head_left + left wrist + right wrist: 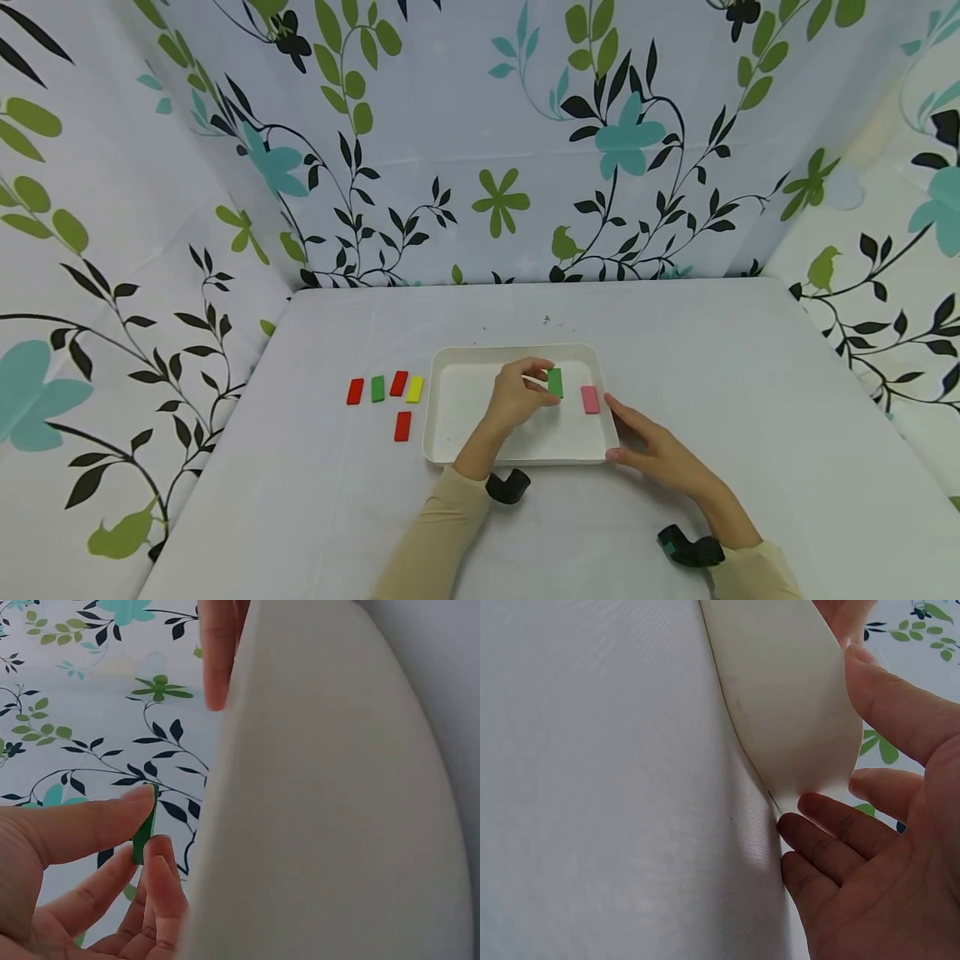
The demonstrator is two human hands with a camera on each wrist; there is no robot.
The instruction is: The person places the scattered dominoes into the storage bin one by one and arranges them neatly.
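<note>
With my left hand (516, 398) I am pinching a small green block (555, 383) between thumb and fingertips, and I am holding it upright above the white tray (465, 404), right of the middle. From the left wrist, the block is showing its thin edge, with my thumb pressing one side and my fingers meeting the other.

My right hand (660, 450) is resting against the tray's right end, its fingers spread and loosely extended rather than clenched; the thumb is touching the rim near the closest corner, and the other fingers are lying along the outside wall.

Inside the tray a pink block (590, 399) is lying near that right end, just beside the green one as the head view shows it. Off the left side, on the white cloth (300, 517), a red block (355, 392), a second green block (377, 388), another red block (399, 383) and a yellow block (415, 389) are forming an uneven row (the last two are sitting quite close together). A third red block (402, 426) is lying nearer to me, below that pair. Behind everything, a leaf-patterned curtain (501, 202) is hanging.
</note>
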